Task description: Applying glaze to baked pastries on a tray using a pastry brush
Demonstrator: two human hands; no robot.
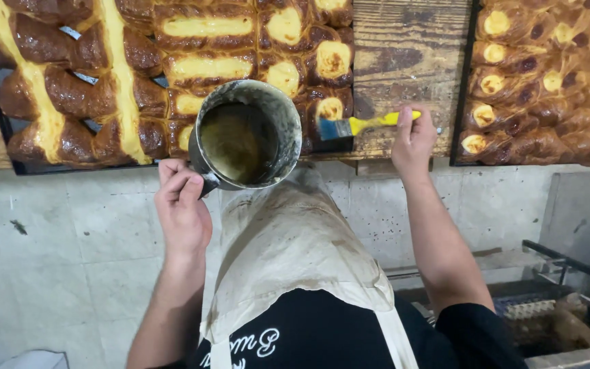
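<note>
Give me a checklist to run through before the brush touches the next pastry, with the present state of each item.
1. Left hand grips the handle of the metal cup: ok.
2. Cup holds glaze: ok, dark liquid shows inside.
3. Cup level: not ok, it tips toward the camera.
4. Right hand holds the yellow brush by its handle: ok.
5. Bristles loaded with glaze: cannot tell.
6. Brush over the pastries on the left tray: ok, its bristles sit at that tray's right edge.
</note>
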